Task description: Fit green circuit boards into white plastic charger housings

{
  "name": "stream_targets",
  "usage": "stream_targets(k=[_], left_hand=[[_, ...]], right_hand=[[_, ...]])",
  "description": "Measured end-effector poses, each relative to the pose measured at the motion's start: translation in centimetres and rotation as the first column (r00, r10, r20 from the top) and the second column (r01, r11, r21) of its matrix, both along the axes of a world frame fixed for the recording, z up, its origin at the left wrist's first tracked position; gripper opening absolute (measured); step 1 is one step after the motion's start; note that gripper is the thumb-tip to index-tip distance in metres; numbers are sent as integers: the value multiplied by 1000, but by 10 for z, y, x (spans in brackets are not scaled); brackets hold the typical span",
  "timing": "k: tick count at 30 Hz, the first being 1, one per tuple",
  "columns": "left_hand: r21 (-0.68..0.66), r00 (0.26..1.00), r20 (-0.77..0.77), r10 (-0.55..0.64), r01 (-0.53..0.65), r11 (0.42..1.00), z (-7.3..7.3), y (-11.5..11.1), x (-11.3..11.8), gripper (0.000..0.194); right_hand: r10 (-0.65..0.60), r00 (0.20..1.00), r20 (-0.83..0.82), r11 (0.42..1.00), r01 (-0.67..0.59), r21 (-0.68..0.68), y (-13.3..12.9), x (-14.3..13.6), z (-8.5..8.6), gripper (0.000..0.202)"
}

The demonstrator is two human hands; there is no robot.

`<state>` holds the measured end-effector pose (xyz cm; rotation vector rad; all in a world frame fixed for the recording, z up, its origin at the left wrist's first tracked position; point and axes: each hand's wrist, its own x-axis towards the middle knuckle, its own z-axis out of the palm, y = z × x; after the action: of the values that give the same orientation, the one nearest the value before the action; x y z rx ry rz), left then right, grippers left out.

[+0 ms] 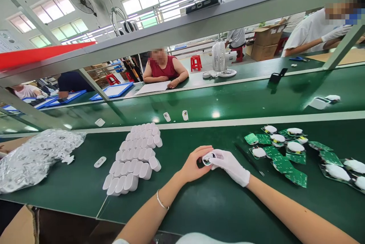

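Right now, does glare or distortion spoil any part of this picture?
Head view: the windows glow nearly white, and bright spots glare on the green work surface; head view: circuit boards toward the right edge seem stretched; head view: the left hand and gloved right hand, holding a white casing, look fairly clear.

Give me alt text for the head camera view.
A bare left hand holds a white plastic housing, with a white-gloved right hand at its opening, above a green workbench. Rows of rounded white housings stand left; green circuit boards and black tweezers lie right.
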<state>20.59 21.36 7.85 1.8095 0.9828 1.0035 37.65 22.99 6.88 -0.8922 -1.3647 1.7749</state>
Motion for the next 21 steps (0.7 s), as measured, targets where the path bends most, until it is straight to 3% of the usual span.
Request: stream_targets(k=[3, 5, 12, 21], left_hand=[[-329, 969, 197, 148, -76, 941, -6, 4, 3, 54], [-462, 933, 276, 229, -80, 883, -8, 6, 5, 51], [-536, 909, 336, 247, -31, 844, -5, 7, 5, 44], [-592, 905, 346, 248, 5, 806, -8, 4, 10, 38]], right_hand=[[-180, 983, -20, 984, 180, -19, 2, -3, -7, 48], [-230, 972, -38, 973, 229, -38, 3, -5, -9, 51], [-92, 991, 94, 995, 88, 50, -5, -4, 2, 45], [-154, 952, 266, 988, 151, 32, -14, -5, 7, 39]])
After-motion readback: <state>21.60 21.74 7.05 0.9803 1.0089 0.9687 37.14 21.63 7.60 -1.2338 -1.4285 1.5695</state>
